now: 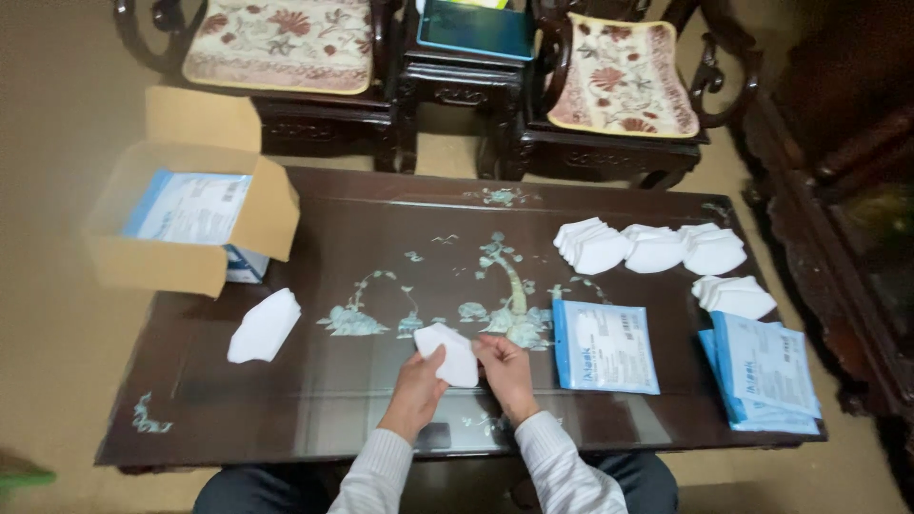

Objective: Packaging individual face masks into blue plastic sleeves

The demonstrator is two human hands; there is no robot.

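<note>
Dim warm indoor light from overhead, soft glare and faint reflections on the dark glossy desk (pixel 314 400), white masks slightly overexposed, right side sinking into deep shadow, mild softness throughout, wide-angle bending at the edges

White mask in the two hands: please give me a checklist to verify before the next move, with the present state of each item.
1. White mask held by both left hand and right hand: ok.
2. Blue pouch lying flat beside the right hand: ok.
3. Pouch mouth open: cannot tell.
4. Mask folded flat: cannot tell.
5. Cardboard box open at the table's left end: ok.
</note>
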